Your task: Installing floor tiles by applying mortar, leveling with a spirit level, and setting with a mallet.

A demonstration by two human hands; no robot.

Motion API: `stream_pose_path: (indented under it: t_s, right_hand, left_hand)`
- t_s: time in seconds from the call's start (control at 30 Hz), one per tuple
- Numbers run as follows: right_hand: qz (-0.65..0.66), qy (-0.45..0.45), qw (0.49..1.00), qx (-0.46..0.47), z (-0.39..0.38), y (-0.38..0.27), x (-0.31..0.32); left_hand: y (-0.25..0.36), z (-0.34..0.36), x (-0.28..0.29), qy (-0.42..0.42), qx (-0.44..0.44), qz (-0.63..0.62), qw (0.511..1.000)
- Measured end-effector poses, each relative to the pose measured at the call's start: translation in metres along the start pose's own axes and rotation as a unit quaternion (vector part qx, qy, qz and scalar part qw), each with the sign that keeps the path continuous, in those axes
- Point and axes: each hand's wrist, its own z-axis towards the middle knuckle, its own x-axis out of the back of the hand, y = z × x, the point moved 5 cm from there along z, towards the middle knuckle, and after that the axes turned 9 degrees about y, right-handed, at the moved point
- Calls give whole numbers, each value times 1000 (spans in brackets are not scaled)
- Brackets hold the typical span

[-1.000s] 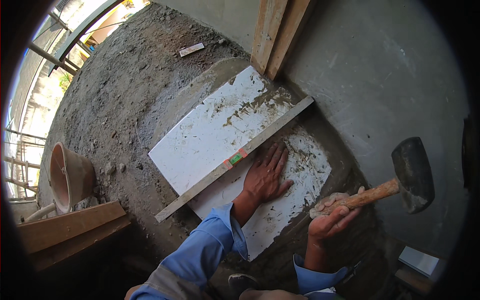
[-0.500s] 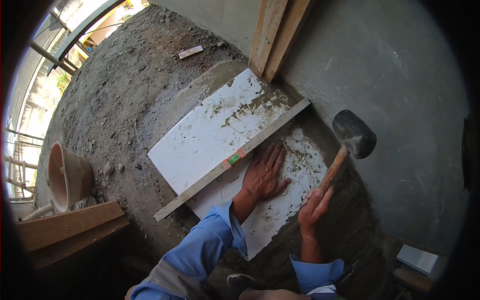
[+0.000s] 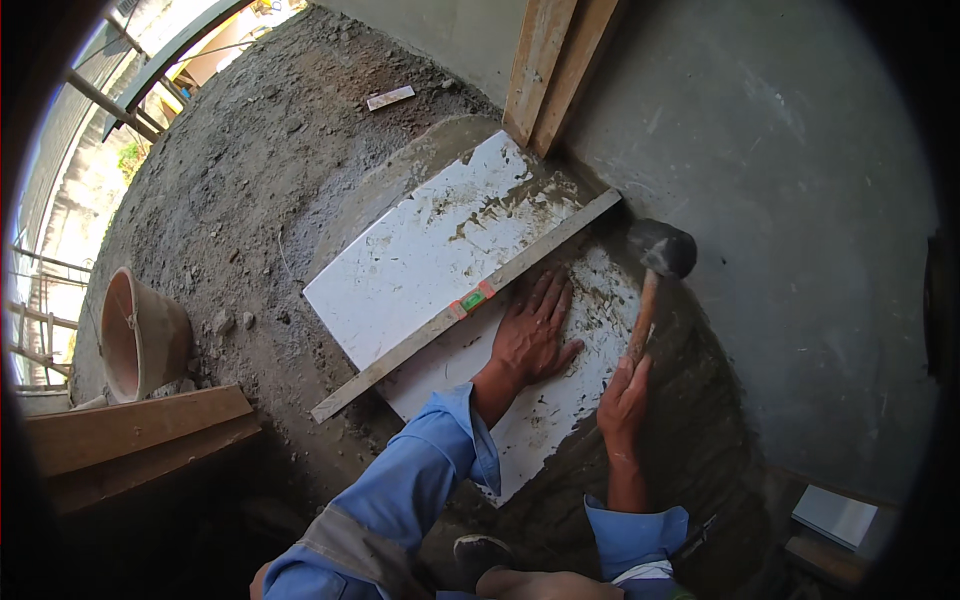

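Strong daylight shows at ten o'clock, where the outdoor strip (image 3: 75,195) is overexposed, nearly white. The grey wall (image 3: 800,190) at two o'clock sits in soft, even shade; the white tiles (image 3: 405,270) near the centre look bright. Deep shadow lies beneath the boards (image 3: 140,430) at eight o'clock. Fisheye distortion curves the outer edges, black vignetting darkens the rim, and the spirit level (image 3: 472,300) appears reasonably sharp.

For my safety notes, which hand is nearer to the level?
Left. The left hand lies beside the level; the right hand is farther off, lower right, its grip on the mallet.
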Motion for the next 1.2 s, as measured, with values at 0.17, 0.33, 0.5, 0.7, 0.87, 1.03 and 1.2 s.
stream_pose_path:
  t_s: [0.17,0.33,0.5,0.7,0.87,1.03,1.2]
  right_hand:
    - [92,-68,993,-36,2,-16,-2]
    - [279,-109,933,-201,-48,-13,-13]
    - [269,-146,905,-296,-90,6,-5]
    - [192,-161,950,-186,-95,17,-10]
    - [222,-190,928,-231,-94,-4,-29]
    - [248,-177,925,-228,-97,11,-30]
    - [244,-197,922,-226,-98,6,-32]
  left_hand:
    - [2,8,1,10,-10,26,1000]
    - [-5,6,16,14,6,26,1000]
    - [-13,-6,56,2,-49,-35,998]
    - [-56,-61,140,95,-10,91,991]
    - [-98,-122,148,-26,133,104,985]
    - [-105,-167,151,-58,172,90,979]
    - [-112,-134,149,-14,155,57,986]
